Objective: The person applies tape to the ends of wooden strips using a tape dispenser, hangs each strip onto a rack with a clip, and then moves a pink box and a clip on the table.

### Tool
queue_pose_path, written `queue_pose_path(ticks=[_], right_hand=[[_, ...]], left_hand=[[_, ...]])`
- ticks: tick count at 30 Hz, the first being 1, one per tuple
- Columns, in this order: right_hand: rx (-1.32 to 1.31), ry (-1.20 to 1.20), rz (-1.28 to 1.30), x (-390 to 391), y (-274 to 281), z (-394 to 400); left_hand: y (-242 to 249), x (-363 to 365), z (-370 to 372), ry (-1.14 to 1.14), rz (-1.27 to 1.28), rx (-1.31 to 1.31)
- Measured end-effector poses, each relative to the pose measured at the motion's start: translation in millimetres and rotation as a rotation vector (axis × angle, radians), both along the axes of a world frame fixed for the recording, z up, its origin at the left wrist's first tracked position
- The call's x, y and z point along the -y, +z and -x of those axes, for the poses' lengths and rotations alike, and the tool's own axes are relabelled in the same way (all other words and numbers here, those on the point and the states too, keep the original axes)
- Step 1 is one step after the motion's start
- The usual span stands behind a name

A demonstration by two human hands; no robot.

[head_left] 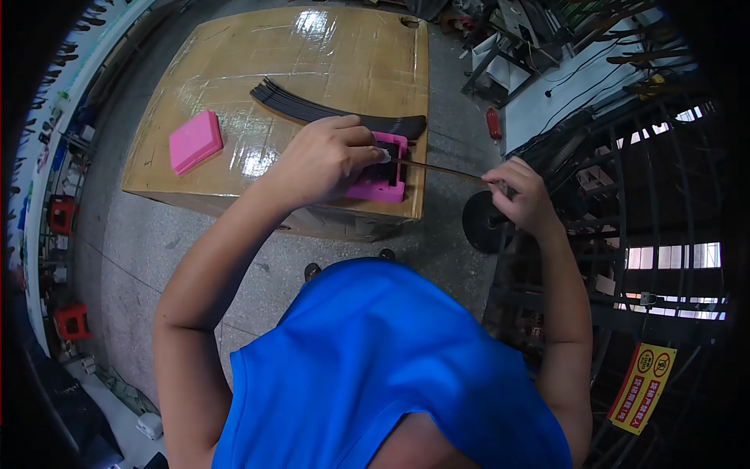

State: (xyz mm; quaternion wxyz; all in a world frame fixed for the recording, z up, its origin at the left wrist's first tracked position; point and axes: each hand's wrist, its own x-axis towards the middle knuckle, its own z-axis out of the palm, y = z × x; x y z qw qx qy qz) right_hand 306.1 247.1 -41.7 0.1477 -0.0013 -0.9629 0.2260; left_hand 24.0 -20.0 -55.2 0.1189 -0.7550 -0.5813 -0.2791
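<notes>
Over a pink tray with a dark pad [397,187], at the near right corner of a taped cardboard box [234,59], my left hand [332,160] pinches a small whitish piece [384,156]. A thin brown strip [445,170] runs from there to the right, and my right hand [519,194] grips its outer end beyond the box edge. Behind my left hand lies a curved bundle of black strips [293,102]. A pink lid [195,143] rests farther left on the box.
Red stools [72,321] stand at the left. On the floor at the right are a red object [493,123] and a round black base [483,222]. Dark metal racks with cables fill the right side, with a yellow and red sign [643,388] hanging there.
</notes>
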Motion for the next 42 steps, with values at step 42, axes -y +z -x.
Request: queue_pose_path(ticks=[42], right_hand=[[-0.752, 0.119, 0.455, 31, 338, 75]], left_hand=[[266, -52, 3, 0.056, -0.485, -0.076]])
